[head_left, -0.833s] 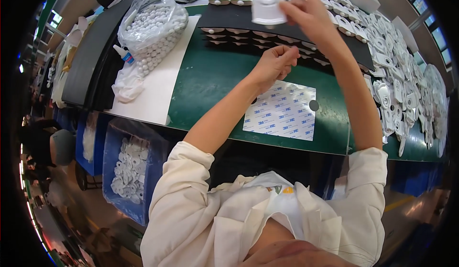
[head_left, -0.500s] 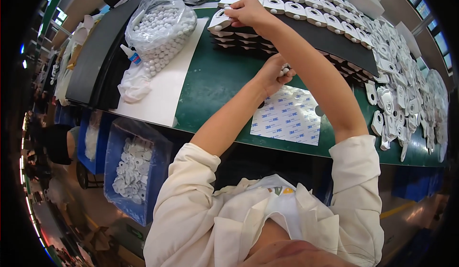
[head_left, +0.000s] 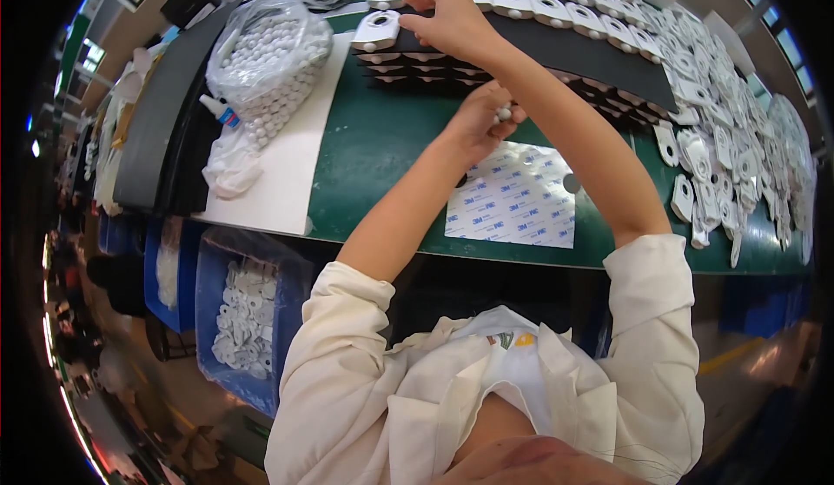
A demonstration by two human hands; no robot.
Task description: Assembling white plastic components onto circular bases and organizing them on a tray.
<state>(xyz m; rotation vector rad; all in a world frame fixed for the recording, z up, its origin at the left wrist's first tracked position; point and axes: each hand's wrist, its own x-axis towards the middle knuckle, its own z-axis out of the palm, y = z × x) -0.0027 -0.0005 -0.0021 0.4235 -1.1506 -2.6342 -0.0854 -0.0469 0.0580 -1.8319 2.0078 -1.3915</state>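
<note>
My right hand reaches across to the far left end of a stack of black trays. It grips a white plastic part by its right edge, at the trays' left corner. Rows of similar white parts lie along the top tray. Just below the tray stack, my left hand hovers over the green bench with its fingers pinched on a small white piece. A white sheet of adhesive pads lies under and to the right of that hand.
A clear bag of white balls and a small glue bottle sit on a white sheet at the left. Loose white parts are heaped at the right. Blue bins holding white pieces stand below the bench edge.
My right hand has carried the white part from the upper middle leftward to the left end of the tray stack. My left hand has stayed near the adhesive sheet.
</note>
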